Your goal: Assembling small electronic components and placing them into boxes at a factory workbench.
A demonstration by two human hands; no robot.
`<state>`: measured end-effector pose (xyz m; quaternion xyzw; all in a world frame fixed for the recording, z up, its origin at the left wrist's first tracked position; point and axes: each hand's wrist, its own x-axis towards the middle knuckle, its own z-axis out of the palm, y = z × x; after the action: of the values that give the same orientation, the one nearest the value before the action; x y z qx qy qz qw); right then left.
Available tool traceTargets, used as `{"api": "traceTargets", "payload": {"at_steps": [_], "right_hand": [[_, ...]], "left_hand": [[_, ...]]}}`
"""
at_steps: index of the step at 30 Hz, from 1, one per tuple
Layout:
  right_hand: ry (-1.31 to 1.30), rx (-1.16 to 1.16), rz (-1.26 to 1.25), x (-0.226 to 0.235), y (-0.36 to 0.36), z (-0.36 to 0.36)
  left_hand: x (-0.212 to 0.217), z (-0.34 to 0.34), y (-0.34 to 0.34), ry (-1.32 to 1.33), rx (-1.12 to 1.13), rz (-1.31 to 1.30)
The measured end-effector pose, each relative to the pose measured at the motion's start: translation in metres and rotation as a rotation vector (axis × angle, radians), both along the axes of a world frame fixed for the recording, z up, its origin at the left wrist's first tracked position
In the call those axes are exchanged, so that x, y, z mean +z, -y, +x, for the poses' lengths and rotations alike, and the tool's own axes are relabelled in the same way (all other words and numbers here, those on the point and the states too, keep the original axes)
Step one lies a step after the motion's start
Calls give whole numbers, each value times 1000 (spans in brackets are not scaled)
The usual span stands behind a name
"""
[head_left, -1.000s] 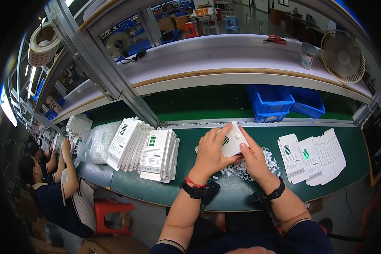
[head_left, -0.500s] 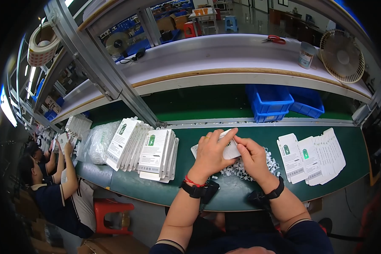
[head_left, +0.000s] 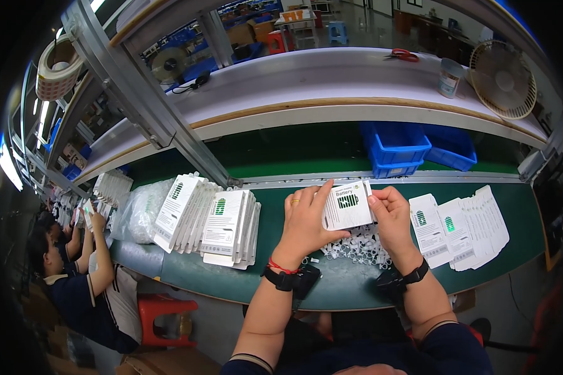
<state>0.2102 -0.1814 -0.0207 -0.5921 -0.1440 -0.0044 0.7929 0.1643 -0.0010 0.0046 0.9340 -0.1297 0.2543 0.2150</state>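
Between my hands is a small white battery box (head_left: pixel 348 209) with a green battery picture, its printed face turned up toward me. My left hand (head_left: pixel 305 219) grips its left side, thumb along the lower edge and fingers behind the top. At the box's right end, my right hand (head_left: pixel 391 215) pinches the edge between thumb and bent fingers. Beneath the box lies a heap of small white plastic pieces (head_left: pixel 360 249) on the green table (head_left: pixel 275 284). Flat white cartons (head_left: pixel 466 231) lie fanned out to the right of my right hand.
To the left stand rows of white boxes (head_left: pixel 228 219) and a clear bag of white pieces (head_left: pixel 141 212). Blue bins (head_left: pixel 397 150) sit under the shelf (head_left: pixel 281 87), which holds red scissors (head_left: pixel 403 55), a cup (head_left: pixel 450 78) and a fan (head_left: pixel 502 80). Another person (head_left: pixel 81 275) works at far left.
The box has turned so its printed face now shows; before, my left hand covered most of it. My right hand has shifted right, to the box's end.
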Motion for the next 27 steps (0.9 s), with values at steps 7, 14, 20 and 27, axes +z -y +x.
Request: {"api": "traceTargets", "payload": {"at_steps": [7, 14, 20, 27], "right_hand": [[-52, -9, 70, 5, 3, 2], [10, -8, -27, 7, 5, 4], [16, 108, -90, 12, 4, -1], [23, 246, -97, 9, 1, -7]], "left_hand": [[-1, -1, 5, 27, 7, 0], [1, -3, 7, 70, 50, 31], [-1, -2, 4, 97, 102, -26], [-3, 1, 4, 154, 173, -58]]}}
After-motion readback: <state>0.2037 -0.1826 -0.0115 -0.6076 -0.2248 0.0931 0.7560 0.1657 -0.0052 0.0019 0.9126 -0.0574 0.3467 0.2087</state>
